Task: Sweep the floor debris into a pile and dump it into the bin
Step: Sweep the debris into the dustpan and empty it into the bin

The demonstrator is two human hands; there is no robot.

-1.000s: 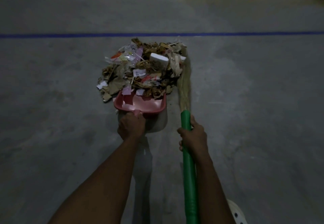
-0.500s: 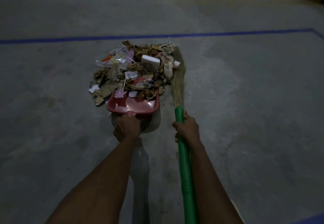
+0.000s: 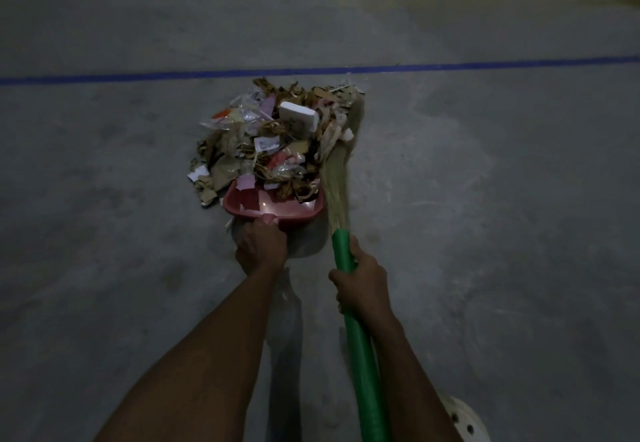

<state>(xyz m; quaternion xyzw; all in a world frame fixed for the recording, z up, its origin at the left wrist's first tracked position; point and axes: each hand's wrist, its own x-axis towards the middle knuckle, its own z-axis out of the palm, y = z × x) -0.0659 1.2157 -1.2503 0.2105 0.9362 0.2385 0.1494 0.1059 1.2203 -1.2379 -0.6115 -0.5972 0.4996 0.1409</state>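
A heap of debris (image 3: 273, 143), made of torn cardboard, paper scraps, plastic wrap and a white block, lies on the grey concrete floor. A red dustpan (image 3: 277, 207) sits at the heap's near edge, with scraps spilling into its mouth. My left hand (image 3: 261, 247) grips the dustpan's handle from behind. My right hand (image 3: 360, 284) grips the green handle of a broom (image 3: 363, 355). The broom's straw bristles (image 3: 341, 171) run along the right side of the heap, curving round its far right corner.
A blue line (image 3: 104, 78) crosses the floor just beyond the heap. A white perforated shoe (image 3: 465, 417) shows at the bottom right. Pale objects and a brown shape sit at the top right corner.
The bristles have pressed closer against the heap's right side. The dustpan sits slightly further under the debris. Both hands keep their grips.
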